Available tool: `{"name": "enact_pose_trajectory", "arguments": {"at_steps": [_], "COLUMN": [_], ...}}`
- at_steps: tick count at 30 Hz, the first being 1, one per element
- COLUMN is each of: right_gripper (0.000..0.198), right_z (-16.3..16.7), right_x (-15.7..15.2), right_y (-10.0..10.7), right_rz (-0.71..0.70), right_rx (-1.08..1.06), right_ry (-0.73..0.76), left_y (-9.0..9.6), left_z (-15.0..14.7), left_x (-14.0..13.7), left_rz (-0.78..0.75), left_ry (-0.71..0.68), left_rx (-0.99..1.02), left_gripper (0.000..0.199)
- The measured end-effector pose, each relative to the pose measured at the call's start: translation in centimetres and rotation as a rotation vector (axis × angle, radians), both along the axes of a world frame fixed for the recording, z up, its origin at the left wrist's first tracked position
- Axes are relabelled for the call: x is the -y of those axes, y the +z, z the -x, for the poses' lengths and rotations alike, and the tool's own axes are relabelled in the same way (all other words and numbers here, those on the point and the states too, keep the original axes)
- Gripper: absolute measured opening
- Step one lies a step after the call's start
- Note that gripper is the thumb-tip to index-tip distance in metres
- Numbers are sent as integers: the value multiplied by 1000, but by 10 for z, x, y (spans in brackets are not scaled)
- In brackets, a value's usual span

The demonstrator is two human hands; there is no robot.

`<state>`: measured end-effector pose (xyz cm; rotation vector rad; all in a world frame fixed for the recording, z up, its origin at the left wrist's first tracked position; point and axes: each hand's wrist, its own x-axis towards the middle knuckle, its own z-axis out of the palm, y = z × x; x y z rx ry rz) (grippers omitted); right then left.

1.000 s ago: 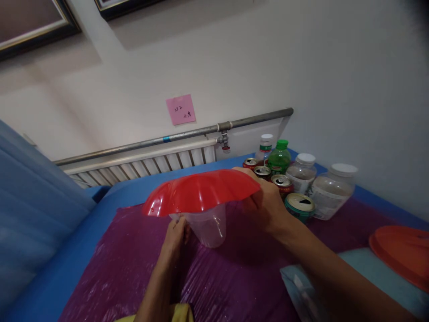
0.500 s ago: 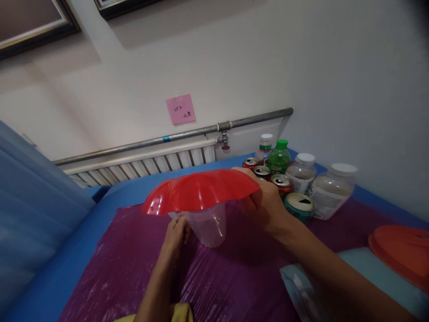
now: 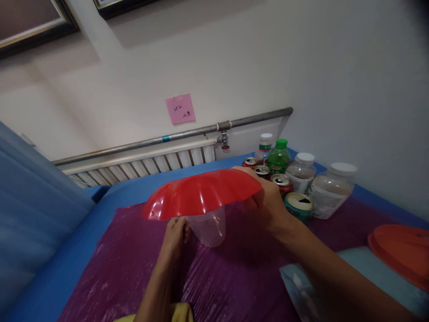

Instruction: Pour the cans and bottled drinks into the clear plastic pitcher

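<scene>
A red scalloped plastic dish (image 3: pixel 201 192) is tilted above a clear plastic cup (image 3: pixel 211 228), its near edge hiding the cup's rim. My right hand (image 3: pixel 268 197) grips the dish at its right end, fingers partly out of sight behind it. At the cup's left side, my left hand (image 3: pixel 177 228) is closed, apparently on the cup's handle, which the dish mostly covers. The cup stands upright on purple plastic sheeting (image 3: pixel 127 250). A few drops cling to the dish's left end.
Right of the dish stand several opened drink cans (image 3: pixel 299 205), a green bottle (image 3: pixel 279 156), a small white-capped bottle (image 3: pixel 264 147) and two clear jars (image 3: pixel 331 192). An orange lid (image 3: pixel 402 250) lies on a light blue item (image 3: pixel 375 273). A yellow cloth (image 3: pixel 182 311) shows at the bottom edge.
The dish has tipped further, with its left and near edge lower over the cup's rim. Both hands keep nearly the same place.
</scene>
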<state>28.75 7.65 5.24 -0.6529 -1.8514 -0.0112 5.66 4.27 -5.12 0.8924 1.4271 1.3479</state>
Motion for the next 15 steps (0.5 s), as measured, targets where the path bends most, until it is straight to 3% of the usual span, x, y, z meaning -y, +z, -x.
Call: {"name": "enact_pose_trajectory", "arguments": {"at_steps": [8, 15], "right_gripper": [35, 32], "right_z": [1, -1], "right_x": [2, 1], "right_y": [1, 0], "right_rz": [-70, -19], "right_rx": [-47, -6], "right_ry": [7, -19], "left_y": [1, -2], "left_z": [1, 1], "left_x": [0, 0], "left_rz": [8, 10], "left_ry": [22, 17], "left_rx": [11, 22], "left_gripper": [38, 42]}}
